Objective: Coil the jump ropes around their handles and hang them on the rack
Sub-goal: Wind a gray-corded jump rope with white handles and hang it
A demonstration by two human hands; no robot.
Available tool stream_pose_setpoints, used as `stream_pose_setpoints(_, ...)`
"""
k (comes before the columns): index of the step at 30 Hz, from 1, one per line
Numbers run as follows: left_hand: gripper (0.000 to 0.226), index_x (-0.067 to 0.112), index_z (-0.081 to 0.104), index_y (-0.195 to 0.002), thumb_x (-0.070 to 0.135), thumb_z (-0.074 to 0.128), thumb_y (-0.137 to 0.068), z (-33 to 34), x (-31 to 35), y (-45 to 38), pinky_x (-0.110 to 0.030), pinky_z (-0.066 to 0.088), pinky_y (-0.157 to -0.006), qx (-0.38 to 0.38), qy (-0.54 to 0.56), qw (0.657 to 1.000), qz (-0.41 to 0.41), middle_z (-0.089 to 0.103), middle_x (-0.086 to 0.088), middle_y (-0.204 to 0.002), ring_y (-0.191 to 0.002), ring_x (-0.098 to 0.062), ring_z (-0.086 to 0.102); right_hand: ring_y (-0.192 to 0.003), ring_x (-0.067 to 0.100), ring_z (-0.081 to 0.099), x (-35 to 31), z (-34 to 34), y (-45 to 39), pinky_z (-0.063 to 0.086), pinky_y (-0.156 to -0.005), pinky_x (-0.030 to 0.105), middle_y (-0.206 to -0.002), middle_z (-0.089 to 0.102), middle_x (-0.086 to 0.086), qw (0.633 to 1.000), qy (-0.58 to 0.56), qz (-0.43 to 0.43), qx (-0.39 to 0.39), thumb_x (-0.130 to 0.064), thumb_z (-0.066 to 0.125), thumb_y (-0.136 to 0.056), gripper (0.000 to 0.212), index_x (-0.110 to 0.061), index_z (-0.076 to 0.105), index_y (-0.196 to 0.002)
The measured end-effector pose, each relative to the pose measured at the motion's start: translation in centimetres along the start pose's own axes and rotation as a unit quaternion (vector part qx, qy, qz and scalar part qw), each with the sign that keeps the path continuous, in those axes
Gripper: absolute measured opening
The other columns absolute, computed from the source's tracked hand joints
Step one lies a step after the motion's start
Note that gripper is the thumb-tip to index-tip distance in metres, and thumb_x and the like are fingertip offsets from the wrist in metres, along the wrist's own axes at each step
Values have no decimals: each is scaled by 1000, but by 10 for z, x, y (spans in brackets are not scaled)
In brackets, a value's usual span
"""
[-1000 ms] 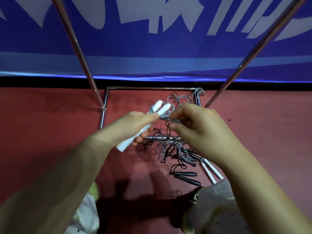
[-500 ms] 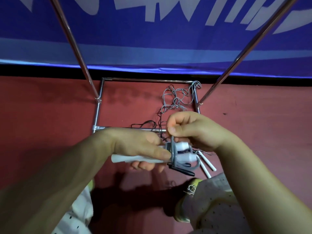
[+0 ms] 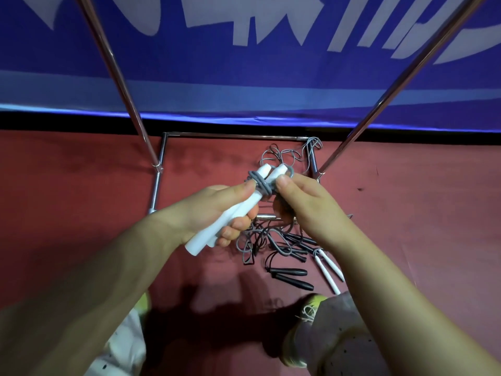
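Head cam: you'd swung the white handles [image 3: 230, 210] back up in your left hand [image 3: 217, 210], right hand [image 3: 301, 196] pinching grey rope [image 3: 261, 183] beside it. Two wraps on, plenty left.

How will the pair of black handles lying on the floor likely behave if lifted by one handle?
The black handles look rigid and tapered, so they may roll. Their thin cord lies in limp loops and would probably dangle, dragging the other handle along.
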State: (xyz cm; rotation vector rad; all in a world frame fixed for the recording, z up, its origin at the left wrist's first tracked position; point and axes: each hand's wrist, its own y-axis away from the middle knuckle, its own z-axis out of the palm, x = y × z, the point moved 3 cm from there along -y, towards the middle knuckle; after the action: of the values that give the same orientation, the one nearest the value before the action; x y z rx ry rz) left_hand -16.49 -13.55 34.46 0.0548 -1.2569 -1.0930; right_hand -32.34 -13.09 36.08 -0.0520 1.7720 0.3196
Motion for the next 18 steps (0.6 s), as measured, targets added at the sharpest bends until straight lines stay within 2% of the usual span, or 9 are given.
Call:
stream_pose_setpoints(2, 42, 16, 56, -69, 58, 53, -71, 1, 0, 0, -17, 30, -40, 25, -16, 1000, -7, 41, 3, -52, -36, -8, 33, -49, 7, 36, 3, 2, -1, 29, -49, 23, -55, 44, -4, 1000, 18, 3, 17, -40, 43, -88, 35, -11, 54, -72)
stream_pose_setpoints(6, 45, 12, 60, -81, 56, 58, -73, 0, 2, 2, -17, 35, -38, 34, -18, 999, -4, 53, 2, -55, -38, -10, 43, -51, 9, 29, 8, 2, -2, 24, -48, 23, -61, 37, 0, 999, -24, -1, 41, -37, 44, -88, 27, -17, 46, -70)
stream_pose_setpoints(7, 48, 11, 62, -85, 58, 60, -75, 1, 3, 3, -17, 37, -37, 25, 0, 1000, -3, 58, 1, -57, -39, -11, 48, -51, 9, 28, 8, 1, -2, 23, -48, 24, -61, 37, -1, 998, -37, -4, 53, -36, 45, -88, 26, -17, 46, -70)
stream_pose_setpoints(9, 60, 9, 66, -89, 64, 50, -72, 4, 2, 5, -15, 39, -35, -10, 60, 998, -15, 67, -3, -66, -39, -12, 54, -52, 10, 28, 8, -1, -2, 22, -49, 26, -60, 37, -3, 996, -52, -11, 76, -37, 46, -88, 26, -19, 48, -68)
stream_pose_setpoints(12, 60, 10, 69, -81, 67, 52, -68, 13, 0, 5, -11, 32, -31, -61, 115, 991, -38, 65, -3, -66, -32, -8, 48, -52, 10, 28, 6, -2, -2, 23, -49, 26, -59, 37, -4, 993, -63, -14, 97, -38, 45, -88, 28, -20, 50, -67)
stream_pose_setpoints(15, 49, 14, 55, -80, 63, 57, -75, 10, 2, 3, -11, 25, -31, -14, 91, 995, -38, 46, 7, -53, -31, -3, 35, -48, 9, 27, 8, -4, -6, 21, -44, 21, -54, 37, -6, 994, -33, 10, 103, -38, 46, -96, 36, -15, 51, -69)
stream_pose_setpoints(18, 40, 14, 57, -76, 53, 66, -72, 7, 7, 2, -13, 28, -34, 71, 1, 998, -2, 46, 7, -50, -33, -6, 35, -43, 8, 28, 11, -4, -7, 23, -42, 21, -46, 36, -10, 991, 47, 44, 121, -40, 42, -100, 47, -13, 53, -63)
